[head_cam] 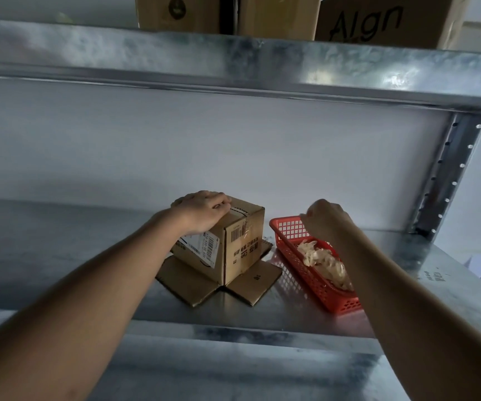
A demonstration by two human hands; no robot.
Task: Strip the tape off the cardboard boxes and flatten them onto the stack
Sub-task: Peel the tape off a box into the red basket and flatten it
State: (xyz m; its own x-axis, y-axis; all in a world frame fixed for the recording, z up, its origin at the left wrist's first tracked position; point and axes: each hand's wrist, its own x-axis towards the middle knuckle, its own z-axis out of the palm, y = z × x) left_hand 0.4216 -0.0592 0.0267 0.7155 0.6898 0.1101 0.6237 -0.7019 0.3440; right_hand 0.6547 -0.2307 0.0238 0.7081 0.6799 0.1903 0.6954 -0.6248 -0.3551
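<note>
Reaching from front edge of galvanised steel shelf [233, 316]: left hand [201, 211] gripping top of small brown cardboard box [233, 244], sitting mid-shelf on splayed flaps. Right hand [327, 217] hovering curled over red plastic mesh basket [320, 282] holding crumpled tape wad [324, 263]; grip undeterminable. Pinning box firmly, peeling remaining top tape low and slow. Fingertips, flattened stack hidden.
</note>
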